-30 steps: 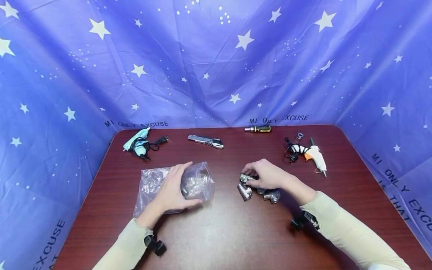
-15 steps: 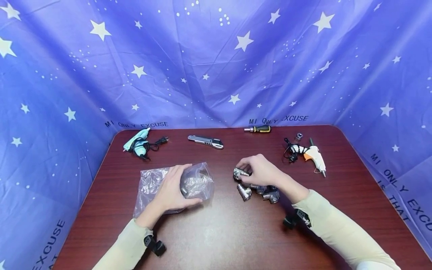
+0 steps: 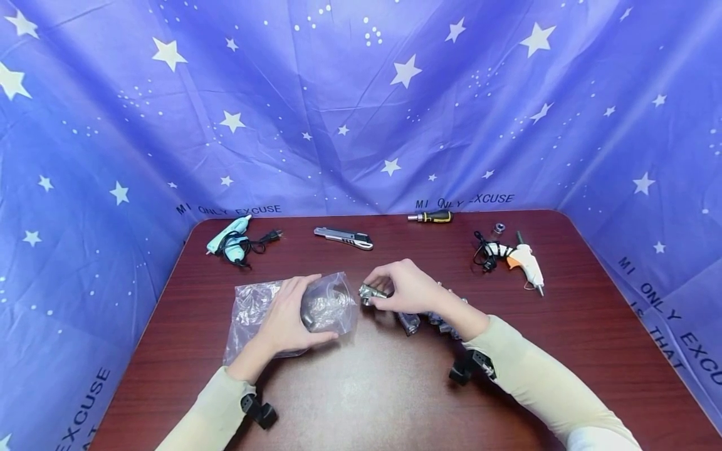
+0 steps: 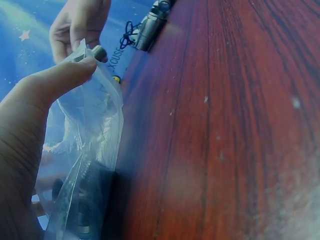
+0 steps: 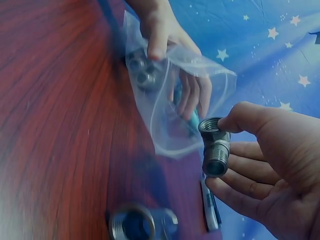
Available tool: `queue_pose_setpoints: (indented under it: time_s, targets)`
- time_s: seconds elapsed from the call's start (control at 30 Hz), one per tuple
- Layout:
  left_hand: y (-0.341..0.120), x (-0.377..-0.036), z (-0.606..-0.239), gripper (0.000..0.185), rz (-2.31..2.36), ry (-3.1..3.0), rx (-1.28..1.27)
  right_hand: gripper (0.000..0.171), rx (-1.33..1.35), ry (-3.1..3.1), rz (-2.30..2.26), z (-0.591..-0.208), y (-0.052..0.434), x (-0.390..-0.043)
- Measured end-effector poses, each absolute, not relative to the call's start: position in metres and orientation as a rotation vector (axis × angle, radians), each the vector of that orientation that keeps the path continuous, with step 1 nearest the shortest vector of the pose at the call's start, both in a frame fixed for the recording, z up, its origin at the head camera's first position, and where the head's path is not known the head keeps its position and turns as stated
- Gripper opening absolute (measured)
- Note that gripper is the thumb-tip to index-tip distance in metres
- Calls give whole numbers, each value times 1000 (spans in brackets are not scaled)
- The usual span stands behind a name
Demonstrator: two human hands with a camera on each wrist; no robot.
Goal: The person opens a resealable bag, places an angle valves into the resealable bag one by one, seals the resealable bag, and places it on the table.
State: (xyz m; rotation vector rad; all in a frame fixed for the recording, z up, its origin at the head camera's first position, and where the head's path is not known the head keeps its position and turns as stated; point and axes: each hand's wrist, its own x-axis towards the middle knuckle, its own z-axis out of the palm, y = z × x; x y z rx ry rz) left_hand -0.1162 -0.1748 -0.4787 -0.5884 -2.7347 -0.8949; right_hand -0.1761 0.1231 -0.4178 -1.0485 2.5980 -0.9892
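Note:
My left hand (image 3: pixel 284 319) grips a clear plastic bag (image 3: pixel 336 307) on the table, its mouth spread toward the right. In the right wrist view the thumb lies along the near side of the bag, with the fingers seen through the film. Metal fittings (image 5: pixel 145 77) show inside the bag. Just right of the bag's mouth, my right hand (image 3: pixel 410 288) pinches a threaded metal elbow fitting (image 5: pixel 216 150) between thumb and fingers. Beneath the right forearm lie several more fittings (image 3: pixel 410 324), partly hidden by it.
Along the back of the brown table (image 3: pixel 361 401) lie a light blue glue gun (image 3: pixel 230 241), a utility knife (image 3: pixel 344 237) and a yellow-black screwdriver (image 3: pixel 434 217). A white-orange glue gun (image 3: pixel 527 263) and a small metal piece (image 3: pixel 499 228) are at the right. A starry curtain (image 3: pixel 316 94) surrounds the table.
My right hand has picked the elbow fitting off the group at the right and carried it left to the bag's mouth. The left hand and the bag have stayed nearly still.

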Motion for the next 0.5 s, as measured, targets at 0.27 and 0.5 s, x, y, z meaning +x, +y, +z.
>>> queue_pose_setpoints:
  time_s: [0.27,0.5]
  targets:
    - [-174,-116,-478,122,-879,-2738,-594,25,-1124,2520,-1060,-420,96,-173]
    - [-174,-115,-477,121,-887,-2738,-597,27,-1134,2477,-1061,-427,79,-173]
